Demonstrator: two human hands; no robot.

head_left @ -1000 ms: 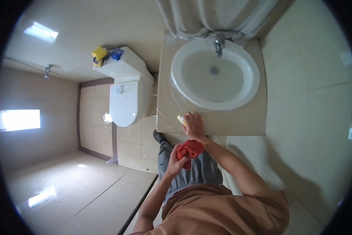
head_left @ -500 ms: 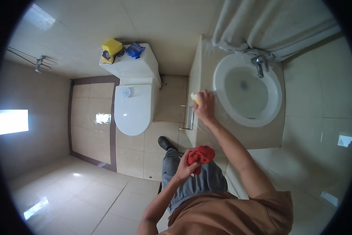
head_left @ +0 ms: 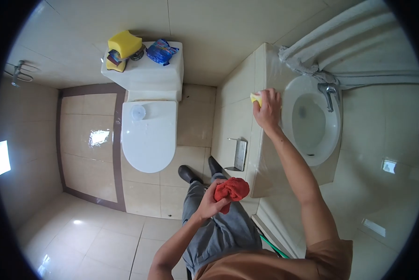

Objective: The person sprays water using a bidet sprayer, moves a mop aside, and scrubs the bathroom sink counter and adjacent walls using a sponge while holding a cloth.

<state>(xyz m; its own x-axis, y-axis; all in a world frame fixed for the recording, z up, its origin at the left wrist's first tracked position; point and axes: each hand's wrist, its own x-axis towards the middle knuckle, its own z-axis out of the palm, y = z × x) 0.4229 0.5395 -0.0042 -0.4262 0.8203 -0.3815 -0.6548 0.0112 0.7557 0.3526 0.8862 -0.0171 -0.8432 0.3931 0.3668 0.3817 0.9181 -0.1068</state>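
My left hand (head_left: 211, 201) is closed around a bunched red cloth (head_left: 232, 189), held in front of my legs. My right hand (head_left: 268, 111) grips a small yellow sponge (head_left: 256, 98) at the left edge of the sink counter (head_left: 271, 161). Only one end of that sponge shows; my fingers cover the rest. Just right of this hand is the white oval washbasin (head_left: 289, 105), with a metal faucet (head_left: 329, 94) at its far side.
A white toilet (head_left: 148, 140) stands left, with a small clear round container (head_left: 138, 112) on its lid. On its tank lie yellow sponges (head_left: 125, 44) and a blue packet (head_left: 162, 52). A metal paper holder (head_left: 239, 155) juts from the counter's side. A grey-white curtain (head_left: 354, 42) hangs behind the basin.
The view has shifted, with the toilet now larger and the basin farther right. My right hand stays at the counter edge with the sponge; my left still holds the red cloth.
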